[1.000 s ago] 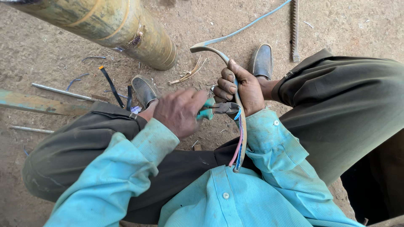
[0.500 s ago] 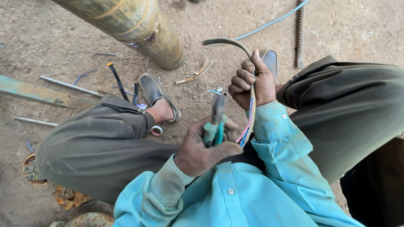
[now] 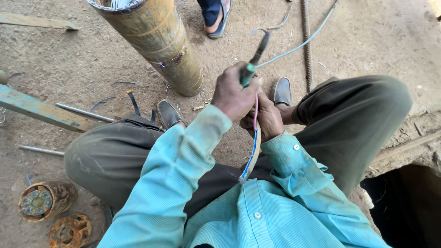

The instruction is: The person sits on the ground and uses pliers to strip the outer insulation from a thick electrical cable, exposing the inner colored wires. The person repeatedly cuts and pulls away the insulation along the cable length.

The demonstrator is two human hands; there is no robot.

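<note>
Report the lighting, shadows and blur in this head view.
Head view: soft, even daylight, no glare; the left hand gripping the green-handled pliers and the right hand on the cable look sharp; deep shadow fills the pit at lower right; wide-angle bending at the edges.

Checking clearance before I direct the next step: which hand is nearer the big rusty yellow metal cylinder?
Left. The left hand, gripping green-handled pliers, sits just right of the cylinder; the right hand, holding coloured wires, is lower and farther.
</note>
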